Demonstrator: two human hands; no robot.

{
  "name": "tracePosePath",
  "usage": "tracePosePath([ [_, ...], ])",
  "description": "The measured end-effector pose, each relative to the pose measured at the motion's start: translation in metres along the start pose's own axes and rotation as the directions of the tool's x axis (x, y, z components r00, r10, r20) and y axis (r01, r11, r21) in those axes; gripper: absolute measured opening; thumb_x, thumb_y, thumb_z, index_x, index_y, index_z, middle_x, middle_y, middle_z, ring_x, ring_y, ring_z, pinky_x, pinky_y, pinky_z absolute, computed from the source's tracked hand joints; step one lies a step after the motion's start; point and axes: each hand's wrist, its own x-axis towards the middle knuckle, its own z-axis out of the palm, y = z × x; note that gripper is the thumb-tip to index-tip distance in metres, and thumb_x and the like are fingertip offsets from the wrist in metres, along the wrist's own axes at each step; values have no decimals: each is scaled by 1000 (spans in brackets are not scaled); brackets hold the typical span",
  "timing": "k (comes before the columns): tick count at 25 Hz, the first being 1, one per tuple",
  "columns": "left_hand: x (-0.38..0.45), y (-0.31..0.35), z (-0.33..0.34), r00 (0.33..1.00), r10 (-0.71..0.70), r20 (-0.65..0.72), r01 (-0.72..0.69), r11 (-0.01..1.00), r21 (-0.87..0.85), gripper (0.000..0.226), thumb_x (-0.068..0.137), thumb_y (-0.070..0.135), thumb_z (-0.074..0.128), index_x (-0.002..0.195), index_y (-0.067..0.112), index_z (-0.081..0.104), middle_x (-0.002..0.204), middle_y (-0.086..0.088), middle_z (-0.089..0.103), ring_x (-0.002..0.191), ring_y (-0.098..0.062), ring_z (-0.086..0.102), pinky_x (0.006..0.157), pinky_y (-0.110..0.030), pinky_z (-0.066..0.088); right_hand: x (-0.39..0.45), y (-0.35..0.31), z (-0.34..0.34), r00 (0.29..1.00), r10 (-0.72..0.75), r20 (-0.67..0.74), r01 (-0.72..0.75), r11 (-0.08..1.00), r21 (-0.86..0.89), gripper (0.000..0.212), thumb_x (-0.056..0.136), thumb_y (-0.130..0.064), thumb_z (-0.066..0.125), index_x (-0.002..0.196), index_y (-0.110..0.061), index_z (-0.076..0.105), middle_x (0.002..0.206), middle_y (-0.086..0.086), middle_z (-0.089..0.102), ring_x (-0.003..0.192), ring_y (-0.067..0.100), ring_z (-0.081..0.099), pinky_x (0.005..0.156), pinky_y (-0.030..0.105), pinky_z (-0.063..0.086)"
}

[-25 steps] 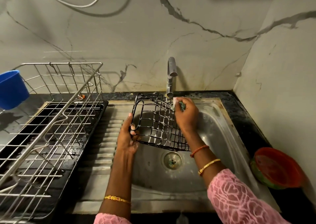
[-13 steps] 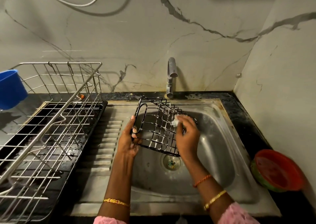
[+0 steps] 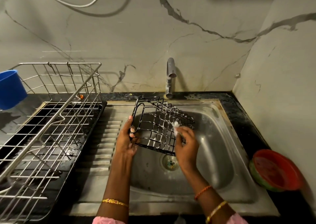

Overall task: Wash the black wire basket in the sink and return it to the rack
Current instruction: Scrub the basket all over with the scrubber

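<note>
A black wire basket (image 3: 159, 119), streaked with white soap foam, is held tilted over the steel sink (image 3: 220, 138). My left hand (image 3: 127, 138) grips its left end by the looped handle. My right hand (image 3: 186, 142) holds a small soapy scrubber (image 3: 176, 125) against the basket's right side. The steel dish rack (image 3: 51, 121) stands on a black drip tray at the left of the sink.
The tap (image 3: 170, 77) rises behind the sink with no water running. A blue cup (image 3: 11, 88) hangs at the rack's far left. A red and green bowl (image 3: 275, 169) sits on the dark counter at the right. The drain (image 3: 170, 162) lies below the basket.
My right hand with the scrubber has come down from the basket's top edge near the tap to its lower right side. The basket has tilted and turned slightly in my left hand.
</note>
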Motion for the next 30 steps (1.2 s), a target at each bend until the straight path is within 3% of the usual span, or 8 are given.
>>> tracePosePath([
  [4, 1, 1, 0, 1000, -3, 9, 3, 1000, -3, 41, 79, 43, 58, 46, 19, 56, 32, 6, 37, 23, -1, 27, 25, -11, 17, -59, -1, -8, 999, 26, 27, -26, 999, 18, 31, 77, 17, 61, 96, -7, 71, 97, -1, 62, 93, -4, 58, 80, 8, 47],
  [10, -5, 5, 5, 1000, 19, 7, -19, 1000, -19, 55, 89, 41, 51, 39, 18, 50, 30, 7, 34, 21, -2, 23, 35, -14, 5, 30, -14, 3, 1000, 3, 5, -3, 1000, 28, 25, 83, 8, 59, 103, -7, 65, 102, 5, 63, 88, 6, 58, 77, 6, 48],
  [13, -4, 7, 7, 1000, 18, 2, -18, 999, -29, 55, 88, 42, 52, 39, 17, 51, 30, 7, 34, 21, -3, 23, 31, -13, 7, 53, -16, 14, 1000, -15, -8, 15, 1000, 10, 26, 85, 5, 58, 107, -7, 64, 105, 6, 62, 92, 11, 58, 81, 11, 50],
  [16, -2, 6, 9, 999, 40, 0, -40, 999, -23, 49, 85, 42, 55, 42, 17, 55, 31, 6, 36, 21, -2, 24, 30, -13, 8, 32, -14, 13, 996, -92, -12, 92, 996, -9, 27, 84, 8, 58, 106, -6, 67, 106, 5, 58, 95, 6, 55, 86, 12, 48],
  [20, 2, 2, 2, 999, 36, 10, -35, 999, -14, 50, 92, 41, 49, 47, 19, 54, 32, 6, 36, 22, -2, 25, 31, -13, 9, -26, 8, -4, 977, -192, 94, 197, 979, -50, 27, 84, 10, 57, 105, -3, 68, 108, 6, 58, 103, 7, 55, 91, 18, 47],
  [25, 6, -3, -5, 997, -26, 66, 27, 999, -20, 29, 86, 42, 55, 72, 18, 48, 35, 8, 39, 22, -2, 28, 22, -10, 19, -34, 13, -14, 996, -72, 61, 74, 997, -26, 24, 81, 11, 61, 98, -4, 70, 100, -1, 60, 96, -5, 56, 84, 10, 46],
  [27, 4, -5, -3, 994, -53, 92, 57, 998, -39, 43, 93, 42, 48, 57, 19, 50, 32, 7, 36, 20, -3, 26, 22, -11, 17, -7, 7, -12, 999, 4, 36, -3, 1000, -24, 25, 82, 8, 61, 102, -5, 68, 102, 1, 61, 93, -7, 55, 81, 5, 44],
  [30, 1, -4, 3, 997, -47, 64, 50, 998, -49, 57, 95, 42, 45, 43, 20, 48, 30, 7, 33, 19, -4, 23, 23, -12, 11, 20, -1, -11, 987, 118, 112, -117, 993, -21, 30, 85, 3, 59, 112, -9, 64, 105, -3, 56, 88, -3, 55, 79, 9, 49],
])
